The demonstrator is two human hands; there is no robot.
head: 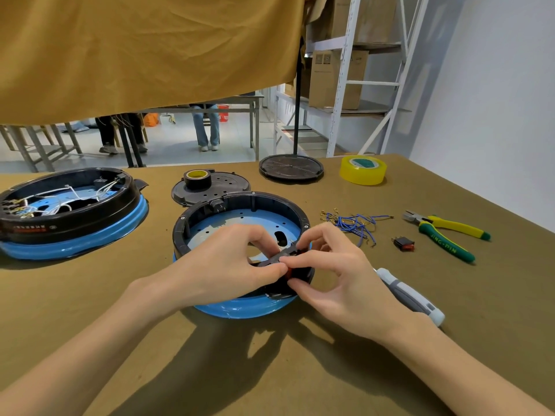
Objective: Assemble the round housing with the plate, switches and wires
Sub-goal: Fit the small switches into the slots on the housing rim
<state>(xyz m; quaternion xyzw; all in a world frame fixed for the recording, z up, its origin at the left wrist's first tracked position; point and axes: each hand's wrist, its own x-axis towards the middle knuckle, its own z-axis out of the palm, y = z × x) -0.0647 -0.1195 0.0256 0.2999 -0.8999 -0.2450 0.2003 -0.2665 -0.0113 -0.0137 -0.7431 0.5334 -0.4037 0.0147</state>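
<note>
Item: fingers (277, 267) of left hand (228, 262) and right hand (336, 271), both pinching a red switch (289, 272) at the round housing (240, 250) rim, about 4 o'clock on the ring, mid-worktop. Advice: square the switch to its cutout, press evenly. Spare switch (404, 243) and blue wires (356, 223) lie at 2 o'clock.

Workshop or small assembly floor: pliers (444, 235) and tape roll (362, 169) on cloth-covered bench (300, 370) at 3 o'clock, metal shelving (345, 85) with cardboard boxes (330, 79) at 1 o'clock, metal worktables (228, 106) at 12.
</note>
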